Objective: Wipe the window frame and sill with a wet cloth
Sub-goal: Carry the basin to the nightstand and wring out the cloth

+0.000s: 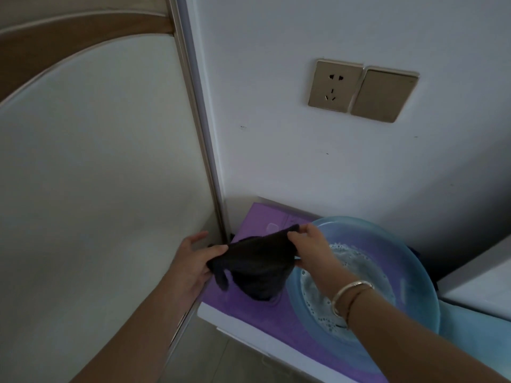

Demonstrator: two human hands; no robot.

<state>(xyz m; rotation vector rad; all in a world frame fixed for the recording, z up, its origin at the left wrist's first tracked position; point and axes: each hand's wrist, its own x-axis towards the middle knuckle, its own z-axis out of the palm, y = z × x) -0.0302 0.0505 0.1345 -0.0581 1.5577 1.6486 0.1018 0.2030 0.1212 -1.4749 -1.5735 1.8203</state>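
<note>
I hold the dark cloth stretched between my hands, its long axis running from one hand to the other, the middle sagging over the purple box. My left hand pinches one end with its other fingers loose; my right hand pinches the opposite corner. Just under my right wrist sits the blue basin of soapy water. Beside my left hand, almost touching it, rises the metal frame strip, so I judge that hand nearer for the first wipe. No window sill is in view.
</note>
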